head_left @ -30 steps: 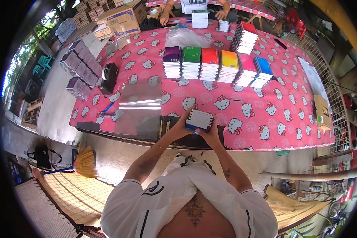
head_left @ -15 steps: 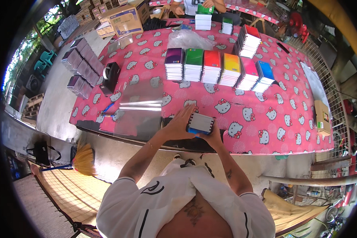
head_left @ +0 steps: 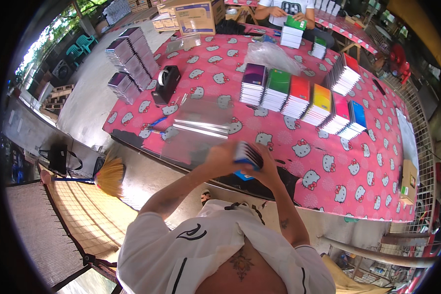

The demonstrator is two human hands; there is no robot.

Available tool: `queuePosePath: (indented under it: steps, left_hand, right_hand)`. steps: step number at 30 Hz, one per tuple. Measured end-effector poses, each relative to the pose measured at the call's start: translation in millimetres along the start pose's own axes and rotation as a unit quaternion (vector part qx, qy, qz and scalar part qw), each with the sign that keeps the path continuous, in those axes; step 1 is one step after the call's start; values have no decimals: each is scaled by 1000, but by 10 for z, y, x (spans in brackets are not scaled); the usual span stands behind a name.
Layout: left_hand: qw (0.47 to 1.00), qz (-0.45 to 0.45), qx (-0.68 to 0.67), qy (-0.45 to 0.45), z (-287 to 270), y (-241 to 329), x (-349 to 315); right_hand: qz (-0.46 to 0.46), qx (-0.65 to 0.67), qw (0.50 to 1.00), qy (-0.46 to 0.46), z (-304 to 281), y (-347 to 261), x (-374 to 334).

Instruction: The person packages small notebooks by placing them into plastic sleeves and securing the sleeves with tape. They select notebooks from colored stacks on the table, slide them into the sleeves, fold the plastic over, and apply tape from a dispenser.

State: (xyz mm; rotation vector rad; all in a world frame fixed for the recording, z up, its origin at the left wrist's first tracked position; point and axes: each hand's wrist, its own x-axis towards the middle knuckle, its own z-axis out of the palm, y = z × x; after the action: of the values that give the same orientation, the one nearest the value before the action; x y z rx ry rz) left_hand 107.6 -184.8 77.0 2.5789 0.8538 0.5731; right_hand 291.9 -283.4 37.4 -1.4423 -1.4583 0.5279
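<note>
Between my two hands, at the near edge of the table, is a small stack of spiral-bound notebooks (head_left: 246,158) with a blue cover showing underneath. My left hand (head_left: 222,158) is closed on its left side and slightly blurred. My right hand (head_left: 266,167) grips the right side. Just beyond my left hand lie clear plastic sleeves (head_left: 206,115) with shiny edges. Farther right stands a row of notebook stacks sorted by cover: purple (head_left: 254,75), green (head_left: 278,82), red (head_left: 299,88), yellow (head_left: 321,97), pink (head_left: 340,107) and blue (head_left: 357,116).
A black tape dispenser (head_left: 166,85) and a blue-handled tool (head_left: 157,123) lie left on the pink patterned table (head_left: 299,166). Plastic-wrapped notebook stacks (head_left: 132,61) stand at the left edge. Crumpled plastic (head_left: 272,60) lies behind the row. Across the table a person (head_left: 286,14) handles green notebooks.
My view has swung left, so the table appears shifted to the right. The notebook stack has tilted in my hands, and both hands still hold it.
</note>
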Motion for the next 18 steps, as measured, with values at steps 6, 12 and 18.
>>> queuePosePath:
  steps: [6,12,18]
  left_hand:
    - [820,-373,-425,87,-447,-1614,-306]
    - [832,-403,-377,60,-153,-2489,5]
    - [941,-333,-30,-53,-256,-2380,394]
  right_hand:
    - [-59,-39,996,-49,986,680,824]
    - [43,-333,918,-210,1303,509,1157]
    - [111,-340,908,-219,1342,515,1132]
